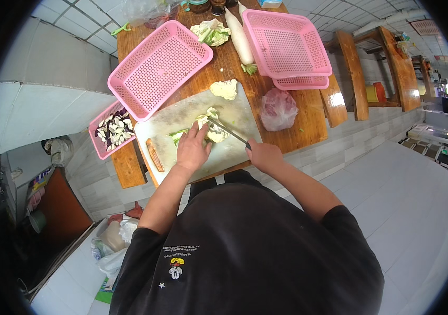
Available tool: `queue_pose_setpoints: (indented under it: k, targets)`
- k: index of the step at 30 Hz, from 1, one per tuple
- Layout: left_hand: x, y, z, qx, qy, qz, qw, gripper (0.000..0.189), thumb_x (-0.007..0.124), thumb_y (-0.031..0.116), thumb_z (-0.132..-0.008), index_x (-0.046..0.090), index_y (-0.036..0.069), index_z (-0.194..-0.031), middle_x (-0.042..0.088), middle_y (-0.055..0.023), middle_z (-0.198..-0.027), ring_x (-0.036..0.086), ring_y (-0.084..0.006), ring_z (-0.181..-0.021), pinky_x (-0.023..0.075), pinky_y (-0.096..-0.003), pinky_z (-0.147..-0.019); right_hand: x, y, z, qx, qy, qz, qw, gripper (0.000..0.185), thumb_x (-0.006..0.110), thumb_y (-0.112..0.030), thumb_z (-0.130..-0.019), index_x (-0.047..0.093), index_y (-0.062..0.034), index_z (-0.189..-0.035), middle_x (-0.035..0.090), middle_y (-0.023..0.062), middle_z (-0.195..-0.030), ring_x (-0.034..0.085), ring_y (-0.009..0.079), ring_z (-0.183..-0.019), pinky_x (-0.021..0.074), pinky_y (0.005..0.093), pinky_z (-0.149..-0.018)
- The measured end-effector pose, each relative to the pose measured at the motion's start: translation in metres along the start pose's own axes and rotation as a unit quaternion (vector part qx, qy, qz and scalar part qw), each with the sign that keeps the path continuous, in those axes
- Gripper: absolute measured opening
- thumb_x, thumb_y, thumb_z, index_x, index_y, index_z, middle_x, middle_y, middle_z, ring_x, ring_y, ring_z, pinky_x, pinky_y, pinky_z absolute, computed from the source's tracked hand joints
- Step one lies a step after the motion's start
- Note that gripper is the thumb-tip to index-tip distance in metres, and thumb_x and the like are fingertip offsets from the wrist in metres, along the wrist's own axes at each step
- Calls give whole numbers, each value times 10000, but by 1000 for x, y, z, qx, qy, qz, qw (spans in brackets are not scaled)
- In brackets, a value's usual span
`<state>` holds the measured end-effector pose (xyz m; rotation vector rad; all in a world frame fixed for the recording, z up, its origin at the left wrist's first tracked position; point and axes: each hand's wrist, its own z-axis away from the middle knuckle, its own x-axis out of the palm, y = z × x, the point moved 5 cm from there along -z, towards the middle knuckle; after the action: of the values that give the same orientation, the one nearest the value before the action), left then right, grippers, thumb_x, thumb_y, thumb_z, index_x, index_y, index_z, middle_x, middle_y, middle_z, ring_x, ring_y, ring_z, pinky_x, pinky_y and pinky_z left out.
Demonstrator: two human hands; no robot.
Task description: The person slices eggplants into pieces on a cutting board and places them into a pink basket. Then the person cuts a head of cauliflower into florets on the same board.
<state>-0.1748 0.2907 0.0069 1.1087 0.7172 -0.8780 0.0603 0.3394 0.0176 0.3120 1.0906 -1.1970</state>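
My right hand grips the dark handle of a kitchen knife. The blade reaches left across a cut piece of cauliflower on the white cutting board. My left hand rests on the cauliflower, fingers pointing away from me near the blade's tip, and partly hides it. Green leaf bits stick out left of that hand. Another cauliflower chunk lies at the board's far edge. A long brown ridged object lies on the board's left side; I cannot tell what it is.
A pink plastic basket overlaps the board's far left corner. Below it, another pink basket holds sliced eggplant. Stacked baskets, a white radish, more cauliflower and a bag of meat sit on the wooden table.
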Motion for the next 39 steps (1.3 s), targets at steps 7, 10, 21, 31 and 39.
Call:
queue_pose_setpoints:
  k: [7,10,21,31,39]
  targets:
    - [-1,0,0,-15,24,-30,999,675,727,273,-871,485,111,-1480,439,-229,-1533,532,-431,-1289,425,-469,-1116,-2,3,-33,-26,-10,3,1000,290,562,-354,-996,620,-75,-1049,720,181,-847,708,389,-806,539,533,-703]
    - [0,-3,1,-28,12,-24,999,635,710,292,-887,498,153,-1469,456,-222,-1516,531,-397,-1305,398,-482,-1138,-5,5,-33,-25,-25,-6,999,310,560,-354,-997,636,-59,-1056,723,191,-874,709,389,-841,544,529,-733]
    - [7,-2,27,81,68,-33,994,541,729,226,-861,600,184,-1385,490,-171,-1492,485,-372,-1355,355,-550,-1163,22,26,-15,27,-47,-35,998,364,524,-407,-1011,642,-79,-1114,724,209,-972,699,391,-932,534,537,-797]
    - [5,-46,85,89,178,-32,979,698,770,262,-826,515,153,-1467,437,-224,-1521,474,-405,-1373,383,-521,-1153,33,55,35,88,102,-148,980,456,543,-421,-998,579,-135,-1352,738,168,-1066,693,393,-962,526,518,-844]
    - [15,-97,105,-50,150,55,986,833,771,189,-815,384,103,-1548,447,-189,-1529,515,-348,-1337,481,-411,-1073,75,47,26,137,185,-58,971,627,601,-363,-962,417,-155,-1524,623,165,-1174,643,381,-1037,535,518,-828]
